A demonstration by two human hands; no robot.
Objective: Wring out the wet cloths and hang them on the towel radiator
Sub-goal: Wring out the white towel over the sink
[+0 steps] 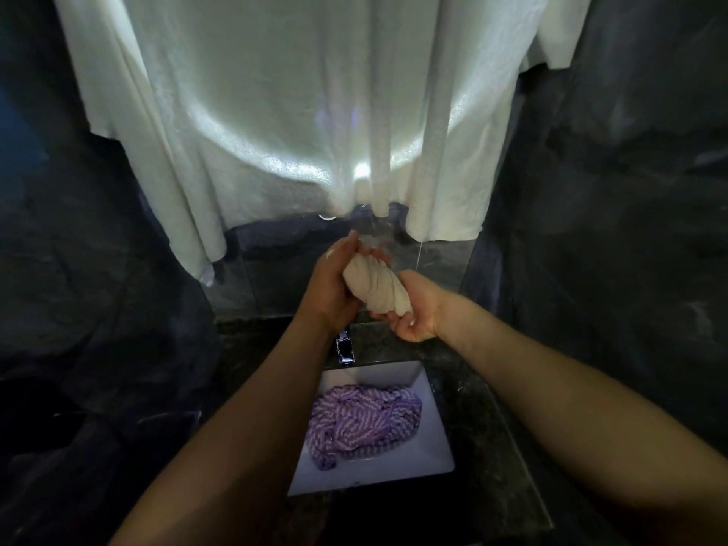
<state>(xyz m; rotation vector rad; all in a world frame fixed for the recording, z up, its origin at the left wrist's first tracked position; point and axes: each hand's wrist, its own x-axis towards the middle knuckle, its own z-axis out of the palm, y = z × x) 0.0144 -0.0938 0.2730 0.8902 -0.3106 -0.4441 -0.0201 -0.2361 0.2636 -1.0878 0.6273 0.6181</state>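
White cloth (374, 287): being wrung mid-air into a tight twisted rope, hovering just at 12 o'clock of the tap (345, 348). Curling round its upper end from 9 o'clock with the left grip (331, 287); clamping round the lower end from 4 o'clock with the right grip (417, 311), palm up. Down at 6 o'clock, lying bunched in the white sink (433, 459): purple cloth (362, 423), with dark table (480, 388) all around. Hanging at 12 o'clock: big white towels (295, 112).

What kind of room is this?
Probably a bathroom: a white sink with a tap in a dark counter, big white towels hanging behind it, and the left hand and right hand wringing a white cloth above.
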